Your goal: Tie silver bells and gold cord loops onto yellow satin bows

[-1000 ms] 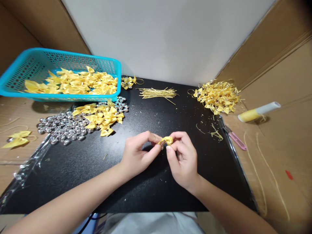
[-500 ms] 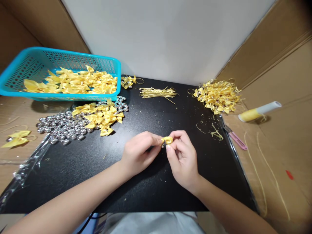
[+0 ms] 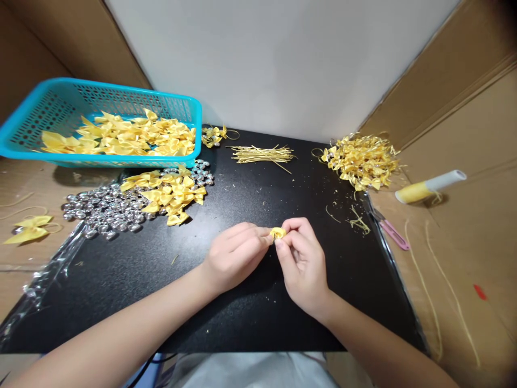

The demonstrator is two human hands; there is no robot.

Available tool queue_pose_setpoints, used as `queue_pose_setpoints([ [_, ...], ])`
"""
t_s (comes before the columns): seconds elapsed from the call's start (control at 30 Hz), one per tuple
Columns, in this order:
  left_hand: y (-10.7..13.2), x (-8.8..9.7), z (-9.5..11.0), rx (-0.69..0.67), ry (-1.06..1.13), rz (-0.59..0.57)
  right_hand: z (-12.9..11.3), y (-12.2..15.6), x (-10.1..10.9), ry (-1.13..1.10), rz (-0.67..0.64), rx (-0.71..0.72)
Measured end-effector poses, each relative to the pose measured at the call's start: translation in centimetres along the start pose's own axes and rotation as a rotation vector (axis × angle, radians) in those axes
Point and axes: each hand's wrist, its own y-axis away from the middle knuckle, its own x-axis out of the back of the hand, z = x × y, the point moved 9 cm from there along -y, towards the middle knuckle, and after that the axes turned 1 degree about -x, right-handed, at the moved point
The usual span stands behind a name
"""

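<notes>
Over the middle of the black mat, both my hands pinch one small yellow ribbon bow. My left hand has its fingers closed together on the bow's left side. My right hand grips it from the right with thumb and forefinger. Most of the bow is hidden between the fingertips. A loose pile of yellow bows lies on the mat to the left, beside a heap of silver beads.
A blue basket of yellow bows stands at the back left. Cut gold wires lie at the back centre, a pile of finished bows with loops at the back right. A thread spool and pink scissors rest on cardboard at right.
My left fingers have closed in tighter against the bow, and the visible part of the bow has shrunk. Both hands stay in the same spot.
</notes>
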Motion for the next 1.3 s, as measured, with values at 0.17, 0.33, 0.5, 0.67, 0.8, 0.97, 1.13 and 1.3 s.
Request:
queue_pose_setpoints([
  [0.17, 0.0, 0.3, -0.7, 0.093, 0.035, 0.034, 0.3, 0.1, 0.1, 0.009, 0.02, -0.012],
  [0.33, -0.1, 0.5, -1.0, 0.111, 0.039, 0.048, -0.4, -0.1, 0.5, 0.187, 0.038, 0.056],
  [0.5, 0.0, 0.3, -0.5, 0.04, 0.026, 0.026, -0.5, -0.4, 0.4, 0.21, -0.004, 0.042],
  [0.67, 0.3, 0.0, -0.1, 0.021, -0.001, 0.031, -1.0, -0.3, 0.4, 0.202, 0.01, 0.08],
  [0.8, 0.3, 0.0, -0.1, 0.034, 0.022, 0.035, -0.6, -0.3, 0.3, 0.167, 0.014, 0.058],
  [0.97, -0.1, 0.4, -0.7, 0.078, 0.068, 0.055, 0.3, -0.4, 0.1, 0.083, -0.054, -0.034],
  [1.13, -0.2, 0.9, -1.0, 0.108, 0.087, 0.063, 0.2, -0.5, -0.1, 0.109, -0.158, -0.01],
  [1.3, -0.2, 0.8, -0.4, 0.054, 0.121, 0.029, -0.8, -0.5, -0.5, 0.156, -0.209, 0.127],
])
